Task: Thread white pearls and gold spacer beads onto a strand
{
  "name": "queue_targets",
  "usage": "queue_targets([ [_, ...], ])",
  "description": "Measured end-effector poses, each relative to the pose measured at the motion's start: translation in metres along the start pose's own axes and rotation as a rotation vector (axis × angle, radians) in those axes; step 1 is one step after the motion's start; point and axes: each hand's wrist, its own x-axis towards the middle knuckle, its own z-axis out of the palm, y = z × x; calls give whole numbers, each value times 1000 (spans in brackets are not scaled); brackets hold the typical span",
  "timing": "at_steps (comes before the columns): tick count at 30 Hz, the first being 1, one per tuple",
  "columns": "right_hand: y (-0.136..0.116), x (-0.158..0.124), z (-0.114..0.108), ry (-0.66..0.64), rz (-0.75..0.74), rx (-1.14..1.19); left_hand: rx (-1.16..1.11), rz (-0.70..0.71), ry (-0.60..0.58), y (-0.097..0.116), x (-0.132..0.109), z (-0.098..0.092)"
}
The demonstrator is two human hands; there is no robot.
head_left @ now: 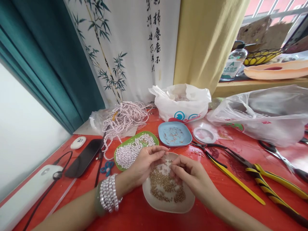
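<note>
My left hand (143,164) and my right hand (190,173) meet over a white dish (185,205) of small gold beads. Both pinch with the fingertips, almost touching, around something too small to name, perhaps a fine thread. Several pearl bracelets (108,193) wrap my left wrist. Just left of my left hand lies a green tray (120,145) of pale pink pearls. Behind the dish stands a blue dish (175,134) with small metal findings.
Strands of pink pearls (122,117) pile at the back. Yellow-handled pliers (240,173) and scissors (281,157) lie on the red table at right. A thread spool (205,134), plastic bags (181,101), a phone (83,158) and a cable are around.
</note>
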Motion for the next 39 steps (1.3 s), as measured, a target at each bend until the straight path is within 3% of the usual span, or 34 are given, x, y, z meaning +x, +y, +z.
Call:
queue_targets([
  [15,0,2,1,16,-11,-58,20,34,-35,0,-2,0],
  [21,1,2,2,26,-10,-76,125,87,-27,2,-2,3],
  [28,-4,2,-7,173,-150,-151,613,215,2,18,-2,-1],
  [34,-10,7,-19,297,-260,-163,1019,230,-196,26,-4,-6],
  [39,-13,9,-26,339,-308,-153,1312,462,-281,19,-5,-6],
])
